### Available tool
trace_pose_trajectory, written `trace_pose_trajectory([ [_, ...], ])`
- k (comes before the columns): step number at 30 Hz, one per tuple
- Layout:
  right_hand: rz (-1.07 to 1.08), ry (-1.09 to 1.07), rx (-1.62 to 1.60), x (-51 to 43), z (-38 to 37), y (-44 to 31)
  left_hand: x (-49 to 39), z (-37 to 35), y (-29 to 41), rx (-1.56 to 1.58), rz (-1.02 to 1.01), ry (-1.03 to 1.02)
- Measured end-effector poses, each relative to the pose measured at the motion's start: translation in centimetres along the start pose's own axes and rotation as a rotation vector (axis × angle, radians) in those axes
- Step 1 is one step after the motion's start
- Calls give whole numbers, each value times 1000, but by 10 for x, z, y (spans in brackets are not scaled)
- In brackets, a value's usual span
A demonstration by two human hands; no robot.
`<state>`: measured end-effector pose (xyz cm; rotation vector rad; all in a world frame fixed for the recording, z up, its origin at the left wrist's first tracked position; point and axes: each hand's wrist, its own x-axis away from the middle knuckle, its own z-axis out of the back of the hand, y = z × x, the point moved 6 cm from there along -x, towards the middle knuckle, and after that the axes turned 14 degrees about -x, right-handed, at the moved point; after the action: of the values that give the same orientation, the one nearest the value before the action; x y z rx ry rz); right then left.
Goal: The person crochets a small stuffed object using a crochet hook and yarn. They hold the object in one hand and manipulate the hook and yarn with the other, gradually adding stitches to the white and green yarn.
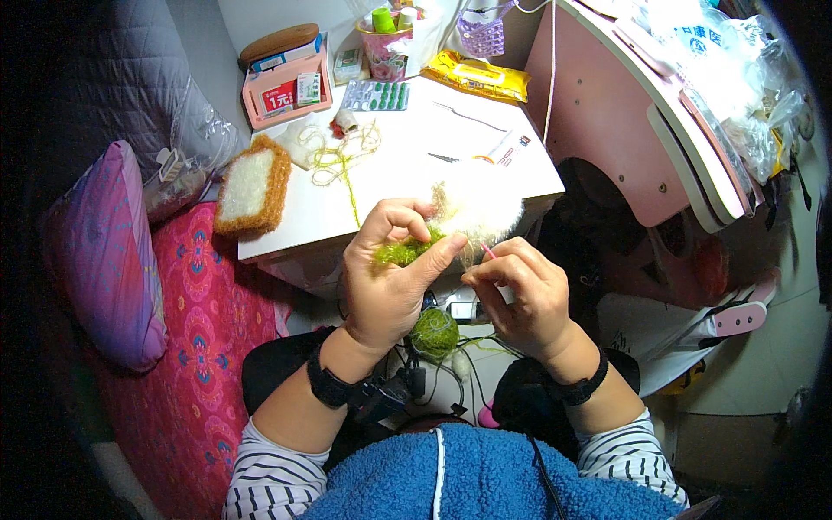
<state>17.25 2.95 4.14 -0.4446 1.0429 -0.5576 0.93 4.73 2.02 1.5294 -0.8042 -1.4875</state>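
Note:
My left hand (390, 299) pinches a fuzzy crocheted piece, its green part (404, 252) curled between palm and fingers. The fluffy white part (491, 208) beyond my fingers is bleached out by the lamp light. A slim pink crochet hook (488, 251) is in my right hand (530, 296), with its tip close to the piece. Fine pale strands run from the work to my right fingertips. Below, between my knees, is a ball of green yarn (434, 333). The exact stitch at the hook is too bright and small to make out.
On the white table (305, 208) lie a brown-and-white crocheted piece (250, 188), loose yarn (341, 153), scissors (455, 158), a blister pack (377, 95), a yellow packet (478, 75) and a pink box (286, 88). Cables (448, 383) run below. A pink desk panel (624, 123) stands right.

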Motion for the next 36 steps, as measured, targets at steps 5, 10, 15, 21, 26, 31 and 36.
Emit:
trace_pose_trajectory([
  [5,96,-25,69,2,-3,-2,-6,12,12,-349,-227,56],
  [10,78,-69,60,0,-1,3,-7,15,20,-370,-252,105],
  [15,117,-107,116,0,0,-3,-9,20,18,-409,-216,127],
  [21,114,-69,94,2,-6,-9,-10,25,10,-323,-210,153],
  [26,130,-102,85,2,-9,-10,-13,28,6,-329,-189,172],
  [31,115,-134,67,3,-9,-15,-13,27,4,-311,-195,146],
  [36,-45,-59,-67,0,-5,-10,-15,31,6,-234,-156,170],
])
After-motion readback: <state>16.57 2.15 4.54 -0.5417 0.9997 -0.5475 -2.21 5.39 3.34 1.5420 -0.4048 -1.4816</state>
